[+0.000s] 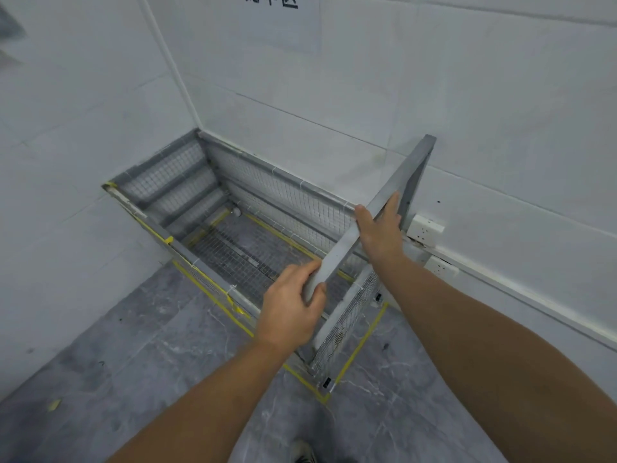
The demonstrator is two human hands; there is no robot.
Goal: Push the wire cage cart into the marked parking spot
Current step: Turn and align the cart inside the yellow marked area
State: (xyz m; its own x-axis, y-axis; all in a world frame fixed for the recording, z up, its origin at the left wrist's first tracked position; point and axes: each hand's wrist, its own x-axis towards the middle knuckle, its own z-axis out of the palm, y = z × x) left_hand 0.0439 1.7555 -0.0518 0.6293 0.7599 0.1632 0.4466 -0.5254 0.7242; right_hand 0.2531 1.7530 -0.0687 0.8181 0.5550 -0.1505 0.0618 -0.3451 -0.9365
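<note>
The grey wire cage cart (233,248) stands in the corner of the room, its far long side against the tiled wall. Yellow tape (359,349) on the dark floor outlines the parking spot around its base; the tape shows along the near side and near end. My left hand (290,309) grips the near end of the cart's grey top bar (347,242). My right hand (380,228) lies flat against the same bar farther along, fingers extended. The cage is empty inside.
White tiled walls (467,111) meet in the corner behind the cart. Two white wall sockets (425,228) sit low on the right wall beside the cart's end. A paper sign (283,15) hangs above. My shoe (303,452) shows at the bottom edge on grey marble floor.
</note>
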